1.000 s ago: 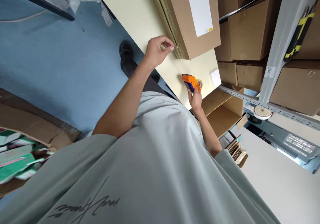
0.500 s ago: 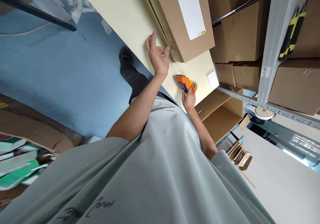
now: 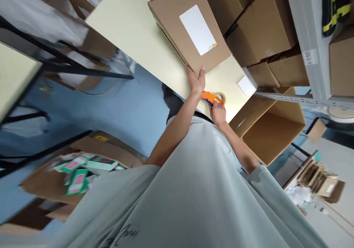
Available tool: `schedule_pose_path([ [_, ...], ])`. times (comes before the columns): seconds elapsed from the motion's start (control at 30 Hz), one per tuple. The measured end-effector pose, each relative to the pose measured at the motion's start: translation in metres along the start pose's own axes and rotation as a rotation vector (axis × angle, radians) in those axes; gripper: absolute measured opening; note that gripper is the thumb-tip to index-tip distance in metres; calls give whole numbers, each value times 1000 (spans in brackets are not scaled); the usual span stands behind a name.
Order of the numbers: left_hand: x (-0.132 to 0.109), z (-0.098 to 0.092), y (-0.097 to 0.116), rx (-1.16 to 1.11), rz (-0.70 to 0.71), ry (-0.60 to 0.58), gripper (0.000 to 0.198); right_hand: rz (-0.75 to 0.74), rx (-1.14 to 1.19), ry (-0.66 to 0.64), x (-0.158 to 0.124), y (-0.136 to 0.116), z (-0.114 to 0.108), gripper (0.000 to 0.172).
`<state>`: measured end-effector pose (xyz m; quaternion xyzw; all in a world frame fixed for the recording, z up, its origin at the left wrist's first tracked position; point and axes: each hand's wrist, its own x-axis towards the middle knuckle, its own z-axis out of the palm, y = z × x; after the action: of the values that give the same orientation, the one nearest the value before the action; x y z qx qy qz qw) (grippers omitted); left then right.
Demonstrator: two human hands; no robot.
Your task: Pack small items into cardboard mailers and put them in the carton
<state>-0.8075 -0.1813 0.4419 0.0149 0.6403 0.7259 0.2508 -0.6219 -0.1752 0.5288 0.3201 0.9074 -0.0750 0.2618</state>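
A brown cardboard box [image 3: 177, 23] with a white label [image 3: 198, 30] lies on the pale yellow table [image 3: 124, 16]. At the box's near corner, my left hand [image 3: 196, 80] grips the edge, its thumb up against the near side and its fingers at the left side. Just to the right, my right hand [image 3: 218, 112] is closed on an orange tape dispenser [image 3: 209, 97] with a yellow-edged tape roll [image 3: 220, 97]. The dispenser is over the table close to its front edge, a little apart from the box.
A small white box [image 3: 246, 86] sits at the table's right edge. Beyond stands a shelf [image 3: 311, 60] of cardboard boxes. An open carton [image 3: 279, 130] is right of the table. On the lower left, another carton [image 3: 41, 181] holds green and white packets.
My left hand has moved from beside the box, fingers spread, to its near corner and closed on it. The flat cardboard layers at the box's left side show less. The camera view has turned.
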Motion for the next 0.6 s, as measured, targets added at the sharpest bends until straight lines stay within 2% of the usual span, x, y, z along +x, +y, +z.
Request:
schedule_pose_path([
  [0.17, 10, -89, 33, 187, 1, -118, 87, -134, 89, -82, 17, -48, -11, 34],
  [0.23, 13, -108, 40, 249, 16, -150, 91, -153, 113, -113, 20, -60, -16, 36],
  [0.3, 16, -117, 41, 286, 26, -167, 96, -156, 127, -129, 17, -58, -19, 39],
  [0.4, 18, -118, 38, 315, 37, -163, 102, -107, 120, -180, -3, -20, -22, 41],
  [0.5, 17, -117, 39, 334, 30, -165, 99, -3, 76, -234, -22, 43, -25, 41],
  [0.6, 13, -115, 49, 372, -1, -174, 98, 55, 39, -110, -10, 96, -31, 38],
])
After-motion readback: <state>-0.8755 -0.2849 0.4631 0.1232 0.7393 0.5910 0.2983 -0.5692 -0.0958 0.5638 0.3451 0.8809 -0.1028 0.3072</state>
